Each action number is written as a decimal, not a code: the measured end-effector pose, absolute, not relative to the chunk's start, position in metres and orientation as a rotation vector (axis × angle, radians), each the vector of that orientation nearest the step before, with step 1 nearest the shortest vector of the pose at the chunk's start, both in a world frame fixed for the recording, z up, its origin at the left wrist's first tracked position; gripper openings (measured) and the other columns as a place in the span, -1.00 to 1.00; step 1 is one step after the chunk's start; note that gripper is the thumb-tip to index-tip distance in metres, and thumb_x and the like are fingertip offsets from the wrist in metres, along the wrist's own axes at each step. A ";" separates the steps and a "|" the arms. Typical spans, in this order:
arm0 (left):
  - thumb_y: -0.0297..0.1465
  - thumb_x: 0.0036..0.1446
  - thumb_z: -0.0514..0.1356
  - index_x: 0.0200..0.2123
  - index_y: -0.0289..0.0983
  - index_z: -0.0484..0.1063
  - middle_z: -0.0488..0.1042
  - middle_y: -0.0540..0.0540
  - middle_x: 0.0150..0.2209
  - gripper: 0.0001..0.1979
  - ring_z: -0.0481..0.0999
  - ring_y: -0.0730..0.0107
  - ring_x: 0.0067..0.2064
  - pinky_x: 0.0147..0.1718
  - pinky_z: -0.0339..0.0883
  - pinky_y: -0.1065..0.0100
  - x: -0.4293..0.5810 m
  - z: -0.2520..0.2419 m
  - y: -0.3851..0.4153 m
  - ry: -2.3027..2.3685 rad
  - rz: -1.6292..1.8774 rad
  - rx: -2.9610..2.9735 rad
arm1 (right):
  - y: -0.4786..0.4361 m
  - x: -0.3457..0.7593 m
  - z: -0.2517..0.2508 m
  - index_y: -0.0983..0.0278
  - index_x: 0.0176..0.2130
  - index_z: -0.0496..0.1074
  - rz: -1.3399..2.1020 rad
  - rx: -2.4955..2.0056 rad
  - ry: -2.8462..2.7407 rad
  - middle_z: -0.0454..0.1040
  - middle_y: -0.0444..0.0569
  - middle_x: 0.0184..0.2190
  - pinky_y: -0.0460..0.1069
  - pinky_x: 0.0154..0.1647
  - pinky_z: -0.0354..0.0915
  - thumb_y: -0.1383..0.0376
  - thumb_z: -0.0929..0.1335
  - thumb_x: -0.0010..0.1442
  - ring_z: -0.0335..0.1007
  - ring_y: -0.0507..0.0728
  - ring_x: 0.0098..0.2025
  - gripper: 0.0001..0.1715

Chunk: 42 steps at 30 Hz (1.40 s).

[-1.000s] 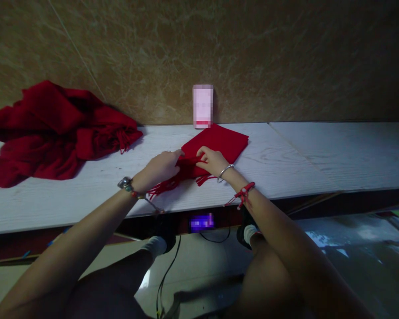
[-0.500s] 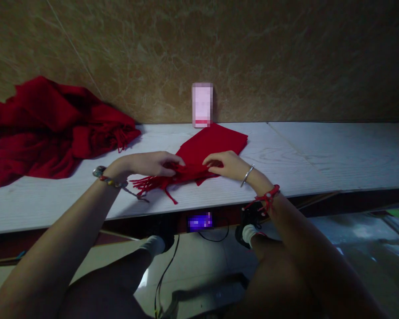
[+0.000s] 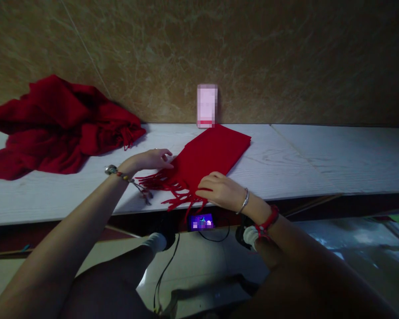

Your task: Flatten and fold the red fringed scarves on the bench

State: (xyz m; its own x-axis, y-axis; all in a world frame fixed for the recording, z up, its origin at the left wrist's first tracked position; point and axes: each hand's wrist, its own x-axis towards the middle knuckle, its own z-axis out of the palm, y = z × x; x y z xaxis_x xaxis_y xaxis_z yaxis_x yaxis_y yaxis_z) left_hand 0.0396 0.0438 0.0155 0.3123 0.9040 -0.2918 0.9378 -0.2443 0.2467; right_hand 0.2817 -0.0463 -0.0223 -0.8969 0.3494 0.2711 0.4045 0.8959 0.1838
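Observation:
A folded red scarf (image 3: 208, 153) lies flat and slantwise on the white wood-grain surface, its fringe (image 3: 177, 201) spread toward the near edge. My left hand (image 3: 151, 159) hovers at the scarf's left side above the fringe, thumb and fingers apart with nothing between them. On the scarf's near right corner, my right hand (image 3: 219, 191) has its fingers bent over the edge by the fringe; its thumb is hidden. A beaded bracelet (image 3: 124, 177) is on my left wrist, and a silver bangle (image 3: 245, 200) with a red cord is on my right.
A second red scarf (image 3: 60, 137) lies crumpled at the left against the brown marbled wall (image 3: 269, 62). A blurred pale phone-like rectangle (image 3: 207, 104) leans on the wall behind the folded scarf. Below the near edge is a lit screen (image 3: 201, 222) with a cable (image 3: 168, 270).
The scarf's fringed end has opened out flat toward me. My left hand has let go and drawn slightly left; my right hand has come down toward the near edge.

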 end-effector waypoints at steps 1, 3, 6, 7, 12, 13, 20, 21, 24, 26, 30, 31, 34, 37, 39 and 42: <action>-0.09 -0.13 0.15 0.18 -0.30 0.20 0.46 -0.23 -0.01 -0.22 0.48 0.19 -0.13 -0.14 0.31 0.31 0.040 0.014 0.041 1.619 -0.138 2.251 | -0.049 0.281 -0.025 0.30 -0.26 0.47 -0.383 -0.530 -2.809 0.52 -0.01 -0.32 0.01 -0.21 0.13 0.40 0.22 0.28 0.32 0.09 -0.22 -0.76; -0.10 -0.19 0.20 0.24 -0.27 0.11 0.35 -0.25 0.10 -0.12 0.40 0.12 0.00 -0.04 0.26 0.27 0.041 0.013 0.032 1.529 -0.142 2.361 | -0.053 0.279 -0.029 0.31 -0.28 0.46 -0.435 -0.481 -2.777 0.50 -0.03 -0.37 -0.01 -0.25 0.11 0.40 0.18 0.31 0.31 0.07 -0.27 -0.71; -0.18 -0.19 0.20 0.26 -0.22 0.09 0.18 -0.23 0.22 -0.12 0.29 0.10 0.12 0.05 0.18 0.28 0.044 0.014 0.020 1.377 -0.164 2.424 | -0.056 0.278 -0.033 0.33 -0.30 0.45 -0.468 -0.477 -2.757 0.49 -0.02 -0.40 -0.02 -0.32 0.09 0.41 0.17 0.32 0.29 0.06 -0.33 -0.69; -0.20 -0.19 0.20 0.26 -0.22 0.07 0.16 -0.24 0.23 -0.12 0.29 0.10 0.12 0.05 0.18 0.29 0.044 0.014 0.018 1.368 -0.185 2.401 | -0.055 0.278 -0.034 0.33 -0.30 0.45 -0.470 -0.486 -2.756 0.50 -0.03 -0.40 -0.02 -0.34 0.08 0.42 0.17 0.31 0.28 0.06 -0.35 -0.70; -0.15 -0.18 0.19 0.20 -0.22 0.20 0.37 -0.20 0.09 -0.20 0.38 0.13 0.00 -0.04 0.24 0.26 0.033 0.016 0.027 1.369 -0.144 2.254 | -0.053 0.276 -0.035 0.33 -0.29 0.45 -0.460 -0.493 -2.752 0.50 -0.04 -0.40 -0.03 -0.36 0.08 0.43 0.17 0.31 0.28 0.06 -0.36 -0.71; -0.14 -0.14 0.16 0.14 -0.22 0.30 0.43 -0.15 0.04 -0.30 0.40 0.17 -0.04 -0.06 0.25 0.28 0.031 0.016 0.031 1.331 -0.107 2.211 | -0.053 0.275 -0.035 0.33 -0.29 0.45 -0.460 -0.492 -2.755 0.50 -0.05 -0.41 -0.03 -0.36 0.08 0.43 0.17 0.31 0.28 0.06 -0.37 -0.71; -0.17 -0.09 0.10 -0.19 -0.22 0.57 0.57 -0.04 -0.18 -0.57 0.44 0.26 -0.18 -0.15 0.26 0.36 0.021 0.012 0.049 1.270 -0.012 2.097 | -0.052 0.275 -0.026 0.33 -0.20 0.43 -0.400 -0.545 -2.864 0.51 -0.03 -0.34 -0.04 -0.34 0.08 0.40 0.21 0.30 0.28 0.05 -0.32 -0.78; -0.17 -0.09 0.10 -0.19 -0.20 0.57 0.56 -0.03 -0.16 -0.57 0.44 0.26 -0.15 -0.12 0.25 0.37 0.019 0.012 0.049 1.263 -0.007 2.093 | -0.052 0.274 -0.025 0.33 -0.19 0.43 -0.401 -0.551 -2.880 0.50 -0.03 -0.35 -0.04 -0.35 0.07 0.40 0.21 0.30 0.28 0.05 -0.32 -0.78; -0.19 -0.11 0.11 -0.20 -0.16 0.57 0.55 0.00 -0.11 -0.59 0.44 0.26 -0.10 -0.07 0.23 0.38 0.017 0.014 0.047 1.210 -0.050 2.098 | -0.052 0.272 -0.024 0.34 -0.23 0.43 -0.430 -0.580 -2.896 0.48 -0.03 -0.41 -0.04 -0.39 0.05 0.41 0.20 0.30 0.26 0.06 -0.36 -0.77; -0.23 -0.13 0.11 -0.23 -0.14 0.58 0.56 0.00 -0.13 -0.61 0.45 0.27 -0.12 -0.08 0.24 0.37 0.016 0.015 0.046 1.179 -0.059 2.113 | -0.051 0.272 -0.025 0.35 -0.25 0.43 -0.415 -0.575 -2.882 0.47 -0.02 -0.42 -0.04 -0.39 0.06 0.42 0.20 0.30 0.26 0.06 -0.36 -0.76; -0.39 -0.23 0.06 -0.30 -0.15 0.58 0.58 -0.01 -0.20 -0.60 0.48 0.29 -0.20 -0.14 0.29 0.36 0.016 0.017 0.045 1.191 -0.064 2.176 | -0.050 0.276 -0.027 0.36 -0.20 0.44 -0.287 -0.585 -2.822 0.50 0.02 -0.32 -0.04 -0.30 0.15 0.43 0.21 0.28 0.28 0.07 -0.29 -0.77; -0.42 -0.25 0.04 -0.30 -0.15 0.57 0.58 -0.01 -0.21 -0.59 0.48 0.31 -0.21 -0.15 0.29 0.36 0.016 0.017 0.045 1.203 -0.065 2.207 | -0.051 0.278 -0.027 0.36 -0.18 0.43 -0.259 -0.593 -2.819 0.50 0.03 -0.30 -0.04 -0.28 0.16 0.44 0.21 0.28 0.28 0.07 -0.28 -0.77; -0.44 -0.21 0.03 -0.30 -0.15 0.55 0.57 0.00 -0.25 -0.61 0.47 0.34 -0.25 -0.16 0.29 0.37 0.017 0.015 0.046 1.233 -0.047 2.311 | -0.054 0.278 -0.024 0.35 -0.16 0.43 -0.265 -0.585 -2.868 0.50 0.03 -0.28 -0.03 -0.30 0.16 0.44 0.22 0.27 0.29 0.08 -0.27 -0.78; -0.40 -0.09 0.04 -0.37 -0.16 0.54 0.55 -0.03 -0.28 -0.72 0.46 0.35 -0.24 -0.11 0.28 0.35 0.017 0.011 0.048 1.180 -0.003 2.442 | -0.057 0.274 -0.021 0.36 -0.23 0.44 -0.376 -0.600 -2.925 0.49 0.02 -0.37 -0.03 -0.36 0.13 0.44 0.20 0.29 0.29 0.07 -0.33 -0.76; -0.37 -0.02 0.04 -0.42 -0.18 0.53 0.52 -0.07 -0.28 -0.76 0.45 0.34 -0.21 -0.08 0.26 0.34 0.016 0.009 0.051 1.094 0.027 2.524 | -0.058 0.271 -0.021 0.36 -0.28 0.45 -0.442 -0.623 -2.930 0.47 0.01 -0.45 -0.03 -0.40 0.12 0.46 0.18 0.29 0.28 0.06 -0.37 -0.72; -0.35 0.02 0.05 -0.43 -0.18 0.53 0.49 -0.07 -0.21 -0.77 0.43 0.36 -0.15 -0.04 0.24 0.35 0.013 0.004 0.054 0.999 0.060 2.577 | -0.056 0.270 -0.026 0.36 -0.33 0.46 -0.469 -0.616 -2.897 0.48 0.00 -0.48 -0.03 -0.42 0.14 0.49 0.18 0.27 0.30 0.06 -0.40 -0.69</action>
State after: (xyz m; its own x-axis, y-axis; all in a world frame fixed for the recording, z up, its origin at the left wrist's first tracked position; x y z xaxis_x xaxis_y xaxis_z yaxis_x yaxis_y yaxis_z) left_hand 0.0134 0.0539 0.0041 0.7471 0.6581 -0.0938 0.6419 -0.6777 0.3588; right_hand 0.2697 -0.0564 -0.0262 -0.9058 0.3724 0.2020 0.4171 0.8674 0.2713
